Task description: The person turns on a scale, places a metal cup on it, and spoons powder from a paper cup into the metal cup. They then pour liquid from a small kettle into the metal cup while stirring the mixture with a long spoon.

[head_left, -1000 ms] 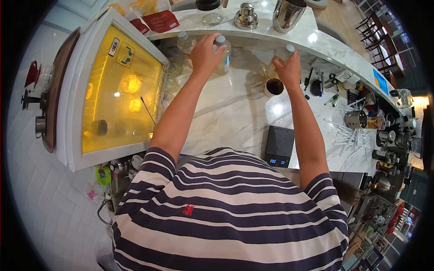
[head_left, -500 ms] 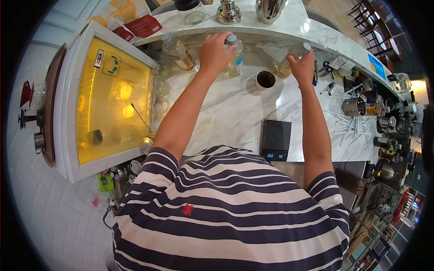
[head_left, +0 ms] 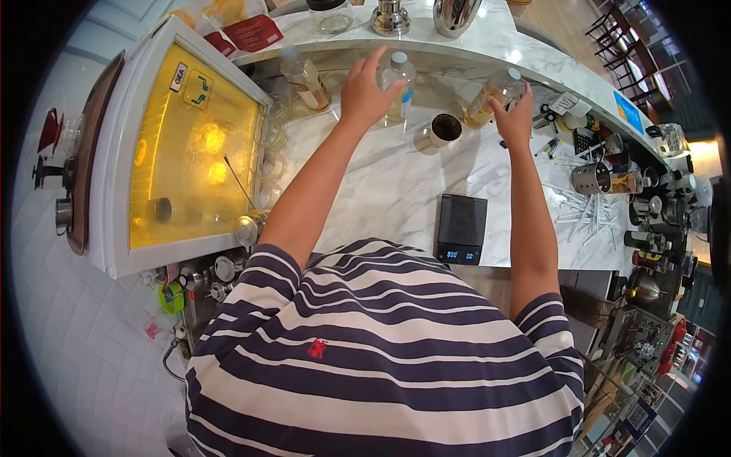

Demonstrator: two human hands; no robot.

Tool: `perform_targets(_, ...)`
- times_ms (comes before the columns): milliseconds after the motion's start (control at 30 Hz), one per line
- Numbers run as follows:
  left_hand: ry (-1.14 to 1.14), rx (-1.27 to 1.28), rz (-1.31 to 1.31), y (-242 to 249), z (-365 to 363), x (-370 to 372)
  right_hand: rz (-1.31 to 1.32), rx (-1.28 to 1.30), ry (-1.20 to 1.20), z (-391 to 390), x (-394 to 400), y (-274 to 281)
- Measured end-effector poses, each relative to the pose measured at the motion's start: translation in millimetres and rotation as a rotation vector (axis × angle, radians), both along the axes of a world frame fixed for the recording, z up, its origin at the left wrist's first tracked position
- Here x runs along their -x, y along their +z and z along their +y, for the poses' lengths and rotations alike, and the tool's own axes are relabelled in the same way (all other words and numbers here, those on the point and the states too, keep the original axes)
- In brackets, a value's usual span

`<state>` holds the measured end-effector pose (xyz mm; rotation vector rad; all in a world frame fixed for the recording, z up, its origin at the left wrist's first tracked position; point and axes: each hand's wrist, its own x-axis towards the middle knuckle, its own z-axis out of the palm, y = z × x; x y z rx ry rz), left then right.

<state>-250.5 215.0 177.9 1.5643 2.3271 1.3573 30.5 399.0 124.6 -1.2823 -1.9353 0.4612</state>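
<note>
My left hand is open, thumb and fingers apart, just left of a clear bottle with a grey cap and a blue label. On the right, my right hand spreads its fingers beside a second capped bottle holding pale yellow liquid. The thumb overlaps that bottle in this view. Both bottles stand upright at the back of the marble counter. Between them and a little nearer is a pale cup with a dark inside.
A third bottle stands at the back left, near a glass-fronted fridge lit yellow. Closer to me lies a black digital scale. White straws and a metal holder are at right. A raised ledge runs behind.
Both hands have let go of their bottles. The left hand's fingers have come off the cap and opened; the right hand's fingers have spread away from its bottle. The view has shifted slightly.
</note>
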Motion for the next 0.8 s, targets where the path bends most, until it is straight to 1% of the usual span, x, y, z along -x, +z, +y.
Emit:
perform_targets(100,0.011,-0.025,-0.033,-32,-46,-3,0.079,0.069,-0.01,-11,-13,-5)
perform_targets(167,0.054,0.052,-0.075,-68,-92,-16,0.089,0.11,0.003,-35,-25,-1)
perform_targets(200,0.07,0.104,-0.138,-80,-117,-29,0.091,0.133,0.011,-51,-33,0)
perform_targets(233,0.085,0.157,-0.202,-92,-142,-44,0.137,0.167,0.024,-67,-41,-3)
perform_targets(300,0.106,0.215,-0.218,-119,-185,-71,0.229,0.231,0.043,-98,-58,-12)
perform_targets(333,0.123,0.254,-0.245,-126,-201,-84,0.216,0.251,0.039,-116,-68,-22)
perform_targets(400,0.158,0.335,-0.303,-134,-226,-112,0.108,0.306,0.066,-149,-96,-52)
perform_targets(500,0.101,0.42,-0.366,-132,-235,-149,0.014,0.434,0.016,-200,-128,-83)
perform_targets(567,0.019,0.445,-0.386,-129,-229,-175,-0.072,0.519,-0.028,-226,-146,-90)
perform_targets(667,-0.125,0.489,-0.458,-140,-212,-212,-0.104,0.694,-0.06,-243,-162,-87)
perform_targets(700,-0.157,0.51,-0.505,-140,-205,-224,-0.069,0.665,-0.002,-244,-165,-92)
perform_targets(767,-0.204,0.534,-0.561,-143,-196,-243,0.011,0.755,0.057,-248,-175,-100)
perform_targets(800,-0.175,0.524,-0.622,-142,-194,-253,0.051,0.799,0.089,-252,-174,-97)
